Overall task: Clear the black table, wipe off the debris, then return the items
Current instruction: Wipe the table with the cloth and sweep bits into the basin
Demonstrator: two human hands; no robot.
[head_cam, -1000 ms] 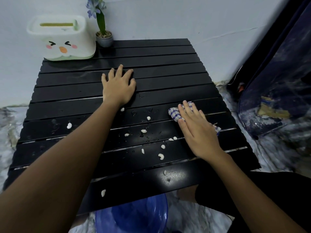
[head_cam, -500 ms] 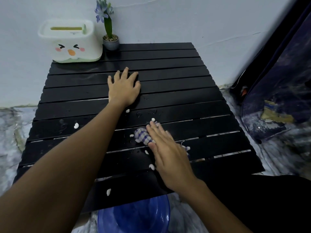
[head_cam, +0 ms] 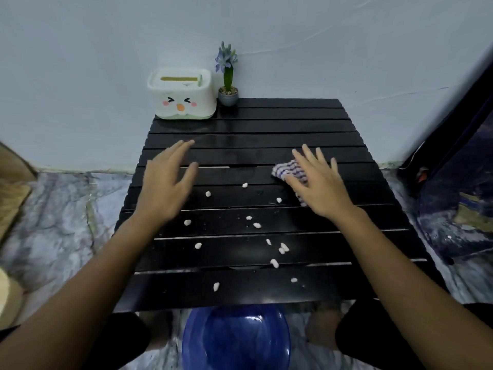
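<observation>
A black slatted table (head_cam: 266,124) stands against the wall. Several white crumbs (head_cam: 256,225) lie scattered over its middle and front slats. My right hand (head_cam: 317,182) presses flat on a blue-checked cloth (head_cam: 289,170) at the table's right middle, fingers spread and straight. My left hand (head_cam: 166,182) is over the left side of the table with fingers straight, blurred, holding nothing. A white tissue box with a cartoon face (head_cam: 182,93) and a small potted purple flower (head_cam: 227,76) stand at the back left corner.
A blue plastic basin (head_cam: 236,340) sits on the floor just below the table's front edge, between my knees. A dark bag-like object (head_cam: 458,188) leans at the right. A marbled mat (head_cam: 66,209) covers the floor.
My right hand slid the cloth from the table's middle back and to the right. My left hand moved left and appears lifted. The view pulled back, showing more wall and floor.
</observation>
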